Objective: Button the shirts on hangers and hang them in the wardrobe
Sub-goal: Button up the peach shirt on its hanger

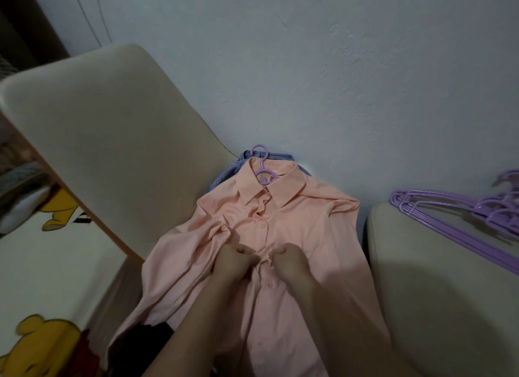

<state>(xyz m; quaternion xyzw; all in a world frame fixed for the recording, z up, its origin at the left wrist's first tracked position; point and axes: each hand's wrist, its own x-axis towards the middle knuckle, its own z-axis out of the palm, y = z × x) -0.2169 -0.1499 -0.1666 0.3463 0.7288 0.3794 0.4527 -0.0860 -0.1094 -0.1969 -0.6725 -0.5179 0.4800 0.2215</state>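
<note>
Both forearms come in from below and meet at the shirt's front. Left hand: fingers curled, pinching the front edge of the peach shirt. Right hand: also curled, pinching the opposite edge; the knuckles are nearly touching.

The shirt lies front-up on a purple hanger, collar toward the wall. It sits on top of a blue checked shirt; what lies under them is hidden.

- Left: cream chair back, tilted, and a cartoon-bear fabric.
- Right: a cream cushion with spare purple hangers stacked at its far right corner.
</note>
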